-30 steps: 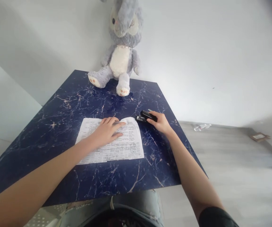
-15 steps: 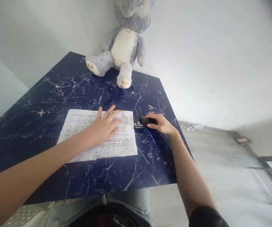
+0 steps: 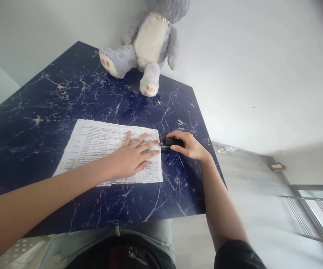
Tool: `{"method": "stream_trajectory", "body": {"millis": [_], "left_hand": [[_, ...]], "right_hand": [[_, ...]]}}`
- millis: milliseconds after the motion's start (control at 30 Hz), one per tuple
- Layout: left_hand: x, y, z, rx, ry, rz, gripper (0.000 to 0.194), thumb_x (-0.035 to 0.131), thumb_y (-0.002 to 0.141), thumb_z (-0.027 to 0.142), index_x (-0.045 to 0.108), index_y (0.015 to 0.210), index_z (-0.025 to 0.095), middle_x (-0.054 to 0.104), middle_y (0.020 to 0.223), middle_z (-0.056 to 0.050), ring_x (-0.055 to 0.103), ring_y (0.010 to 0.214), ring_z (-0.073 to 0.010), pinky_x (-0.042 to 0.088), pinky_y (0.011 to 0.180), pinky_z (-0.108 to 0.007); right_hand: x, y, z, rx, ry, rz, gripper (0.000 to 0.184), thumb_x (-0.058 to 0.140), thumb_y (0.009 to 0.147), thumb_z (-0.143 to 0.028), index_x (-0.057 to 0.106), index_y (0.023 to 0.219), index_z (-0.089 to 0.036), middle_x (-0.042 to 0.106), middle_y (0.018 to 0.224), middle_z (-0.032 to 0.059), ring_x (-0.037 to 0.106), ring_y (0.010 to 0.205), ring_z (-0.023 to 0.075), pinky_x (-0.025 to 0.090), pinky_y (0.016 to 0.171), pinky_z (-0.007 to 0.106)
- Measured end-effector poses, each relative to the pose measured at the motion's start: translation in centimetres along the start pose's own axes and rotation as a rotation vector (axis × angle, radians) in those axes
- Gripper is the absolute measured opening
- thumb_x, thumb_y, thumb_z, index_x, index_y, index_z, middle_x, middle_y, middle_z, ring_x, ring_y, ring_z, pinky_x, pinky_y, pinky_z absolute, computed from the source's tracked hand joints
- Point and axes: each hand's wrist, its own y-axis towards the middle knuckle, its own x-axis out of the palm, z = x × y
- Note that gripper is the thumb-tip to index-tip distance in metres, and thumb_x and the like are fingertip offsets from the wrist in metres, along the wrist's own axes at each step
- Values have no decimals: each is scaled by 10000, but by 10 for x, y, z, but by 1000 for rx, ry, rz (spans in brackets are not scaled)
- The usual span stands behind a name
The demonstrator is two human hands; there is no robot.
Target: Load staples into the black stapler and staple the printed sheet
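Printed sheets of paper lie on the dark blue marbled table, seemingly several in a stack. My left hand rests flat on them with its fingers spread, the fingertips close to the right edge. A black stapler is gripped in my right hand, thumb on the near side and fingers on the far side. Its front end meets the right edge of the paper; whether the edge sits between its jaws I cannot tell.
The marbled table has a corner and edge just right of my right hand. A small metallic piece lies beyond the stapler. At the back sits a grey and white teddy bear against the wall. On the floor lies a clear plastic item.
My left hand has slid right across the paper toward its edge. The stapler in my right hand has come up against the paper's edge. The camera view has shifted slightly.
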Motion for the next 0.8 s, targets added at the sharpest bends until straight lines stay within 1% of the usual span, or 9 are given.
{"method": "stream_trajectory", "body": {"millis": [100, 200, 367, 500, 567, 600, 667, 733, 800], "left_hand": [[0, 0, 1, -9, 3, -6, 508, 406, 1104, 423, 432, 1612, 438, 296, 1748, 13, 160, 1633, -408, 36, 1259, -736], [1, 1, 1, -14, 5, -14, 511, 403, 1105, 421, 424, 1615, 437, 284, 1753, 8, 151, 1633, -414, 14, 1248, -755], [1, 1, -1, -17, -15, -18, 514, 406, 1105, 417, 415, 1618, 445, 283, 1753, -2, 151, 1631, -422, 6, 1234, -780], [2, 1, -1, -20, -19, -33, 507, 408, 1105, 400, 438, 1610, 436, 275, 1756, 2, 136, 1635, -420, -13, 1235, -779], [1, 1, -1, -26, -11, -47, 504, 411, 1106, 394, 446, 1607, 428, 278, 1755, -1, 132, 1635, -421, -21, 1235, -780], [0, 1, 0, -28, -6, -53, 503, 411, 1107, 394, 448, 1607, 426, 280, 1754, -3, 133, 1635, -420, -19, 1236, -780], [-3, 1, 1, -29, 4, -61, 501, 405, 1110, 396, 443, 1609, 425, 275, 1756, -5, 135, 1636, -415, -9, 1238, -779], [-7, 0, 1, -26, 10, -75, 500, 394, 1115, 400, 433, 1613, 423, 255, 1762, -1, 125, 1639, -410, 0, 1241, -778], [-8, 0, 1, -26, 14, -94, 497, 378, 1121, 409, 431, 1614, 419, 229, 1770, 5, 101, 1643, -405, -1, 1245, -775]], "right_hand": [[12, 6, -16, 24, -53, 99, 381, 420, 1105, -477, 653, 1239, -207, 714, 1181, 85, 648, 1064, 238, 466, 963, 387], [22, 9, -29, 76, -207, 105, 468, 258, 1144, -429, 669, 1191, -211, 719, 1149, 86, 627, 1038, 243, 453, 948, 394], [31, 13, -41, 109, -497, 24, 475, 234, 1148, -392, 667, 1196, -202, 717, 1176, 93, 601, 1022, 256, 431, 898, 394], [42, 18, -48, 144, -743, 18, 454, 266, 1135, -376, 666, 1181, -165, 699, 1160, 144, 587, 1025, 293, 405, 842, 403], [46, 20, -49, 156, -804, 21, 453, 271, 1130, -373, 669, 1136, -155, 690, 1146, 160, 592, 998, 295, 402, 814, 398], [45, 19, -48, 151, -791, 18, 451, 271, 1130, -372, 668, 1120, -158, 690, 1137, 157, 598, 985, 288, 405, 805, 391], [38, 16, -44, 123, -675, -4, 406, 312, 1127, -392, 651, 1169, -173, 695, 1150, 136, 618, 991, 269, 427, 807, 370], [25, 8, -36, 89, -516, -30, 350, 417, 1101, -436, 611, 1269, -198, 705, 1173, 112, 642, 1008, 254, 451, 807, 348], [11, -1, -25, 71, -400, -69, 348, 523, 1056, -438, 583, 1320, -220, 717, 1180, 96, 662, 1011, 250, 464, 807, 341]]}}
